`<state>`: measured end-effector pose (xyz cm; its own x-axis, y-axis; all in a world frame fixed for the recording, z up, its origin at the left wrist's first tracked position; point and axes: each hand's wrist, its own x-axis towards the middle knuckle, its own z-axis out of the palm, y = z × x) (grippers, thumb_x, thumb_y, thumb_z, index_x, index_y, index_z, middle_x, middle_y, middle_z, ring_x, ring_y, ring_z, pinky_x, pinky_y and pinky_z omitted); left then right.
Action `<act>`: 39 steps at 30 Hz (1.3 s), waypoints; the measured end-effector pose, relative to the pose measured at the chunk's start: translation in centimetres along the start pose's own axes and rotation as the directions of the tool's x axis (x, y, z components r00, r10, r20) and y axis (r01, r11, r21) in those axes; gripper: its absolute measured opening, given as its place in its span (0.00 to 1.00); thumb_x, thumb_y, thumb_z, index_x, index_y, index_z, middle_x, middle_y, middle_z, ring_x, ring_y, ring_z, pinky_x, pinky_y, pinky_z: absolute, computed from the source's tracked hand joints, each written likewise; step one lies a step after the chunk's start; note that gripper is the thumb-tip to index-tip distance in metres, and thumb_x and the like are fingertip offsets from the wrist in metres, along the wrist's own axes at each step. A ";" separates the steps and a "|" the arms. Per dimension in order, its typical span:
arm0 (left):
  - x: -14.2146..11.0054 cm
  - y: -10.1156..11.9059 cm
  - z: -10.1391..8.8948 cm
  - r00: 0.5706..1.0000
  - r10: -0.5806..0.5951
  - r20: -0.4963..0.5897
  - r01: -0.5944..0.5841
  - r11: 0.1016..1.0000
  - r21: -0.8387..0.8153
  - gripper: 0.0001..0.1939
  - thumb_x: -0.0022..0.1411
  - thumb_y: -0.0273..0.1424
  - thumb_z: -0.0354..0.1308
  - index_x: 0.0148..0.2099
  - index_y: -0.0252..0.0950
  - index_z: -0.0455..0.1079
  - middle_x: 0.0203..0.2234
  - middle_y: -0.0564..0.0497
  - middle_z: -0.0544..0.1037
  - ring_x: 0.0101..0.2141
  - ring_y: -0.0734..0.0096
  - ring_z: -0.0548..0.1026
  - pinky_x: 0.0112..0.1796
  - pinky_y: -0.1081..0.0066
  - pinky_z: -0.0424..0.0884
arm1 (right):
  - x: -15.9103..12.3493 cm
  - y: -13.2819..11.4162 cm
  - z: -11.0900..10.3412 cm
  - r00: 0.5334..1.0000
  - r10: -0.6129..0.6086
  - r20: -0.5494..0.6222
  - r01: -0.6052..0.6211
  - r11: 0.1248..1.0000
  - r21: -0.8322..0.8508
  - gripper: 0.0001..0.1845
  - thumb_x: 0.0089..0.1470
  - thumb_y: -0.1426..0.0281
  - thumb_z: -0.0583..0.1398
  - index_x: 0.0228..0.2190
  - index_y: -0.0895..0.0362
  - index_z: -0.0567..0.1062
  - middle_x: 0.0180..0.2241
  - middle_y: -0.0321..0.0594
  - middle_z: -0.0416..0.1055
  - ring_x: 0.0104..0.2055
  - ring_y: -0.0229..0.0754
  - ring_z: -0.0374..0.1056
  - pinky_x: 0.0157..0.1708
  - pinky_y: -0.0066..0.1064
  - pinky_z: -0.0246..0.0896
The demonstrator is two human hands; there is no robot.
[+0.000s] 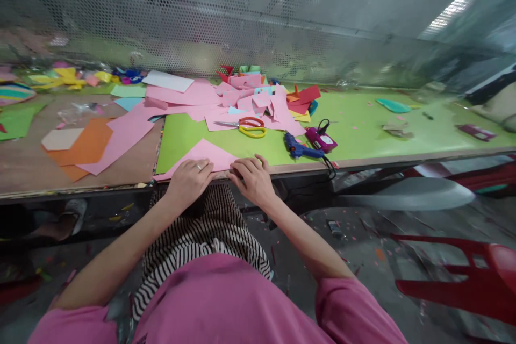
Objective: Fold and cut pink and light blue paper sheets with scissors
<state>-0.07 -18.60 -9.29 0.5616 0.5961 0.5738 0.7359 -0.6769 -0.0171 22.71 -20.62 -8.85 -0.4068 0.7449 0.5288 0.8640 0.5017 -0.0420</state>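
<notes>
A folded pink paper sheet (205, 153) lies at the near edge of the green table (363, 134). My left hand (188, 180) rests on the paper's near edge, fingers curled down and pressing it. My right hand (252, 177) presses the paper's right corner at the table edge, fingers bent and together. Behind the paper lie scissors with orange and yellow handles (248, 126).
A heap of pink paper scraps (250, 99), a blue glue gun (300, 148) and a magenta device (320, 138) lie mid-table. Orange and pink sheets (100, 142) cover the brown table to the left. A red chair (463, 274) stands at right.
</notes>
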 end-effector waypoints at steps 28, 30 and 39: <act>-0.9 0.3 -0.2 0.982 0.161 -0.096 -0.149 0.981 0.124 0.11 0.71 0.32 0.56 0.51 0.32 0.73 0.45 0.42 0.82 0.44 0.62 0.79 0.46 0.63 0.72 | -0.1 0.1 -0.7 0.952 -0.304 -0.042 0.294 0.943 -0.157 0.08 0.66 0.68 0.60 0.41 0.54 0.80 0.35 0.38 0.80 0.37 0.42 0.67 0.45 0.35 0.56; -0.7 0.2 -0.2 0.986 0.150 -0.078 -0.140 0.983 0.117 0.11 0.72 0.31 0.55 0.52 0.32 0.73 0.41 0.42 0.82 0.41 0.63 0.78 0.44 0.63 0.71 | 0.1 0.2 -0.9 0.959 -0.282 -0.043 0.274 0.953 -0.127 0.08 0.66 0.68 0.60 0.42 0.54 0.80 0.35 0.39 0.79 0.37 0.41 0.68 0.43 0.35 0.56; 0.4 -0.2 -0.5 0.976 0.191 -0.105 -0.170 0.969 0.179 0.10 0.72 0.27 0.53 0.37 0.37 0.71 0.29 0.51 0.78 0.32 0.67 0.74 0.41 0.65 0.66 | 0.7 0.6 -1.4 0.961 -0.268 -0.064 0.261 0.961 -0.094 0.10 0.67 0.67 0.59 0.40 0.53 0.81 0.32 0.36 0.80 0.33 0.39 0.68 0.43 0.34 0.55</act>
<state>-0.13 -18.46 -8.65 0.6491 0.4071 0.6426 0.6851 -0.6801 -0.2611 23.32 -20.43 -7.27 -0.6033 0.5536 0.5740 0.7517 0.6353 0.1774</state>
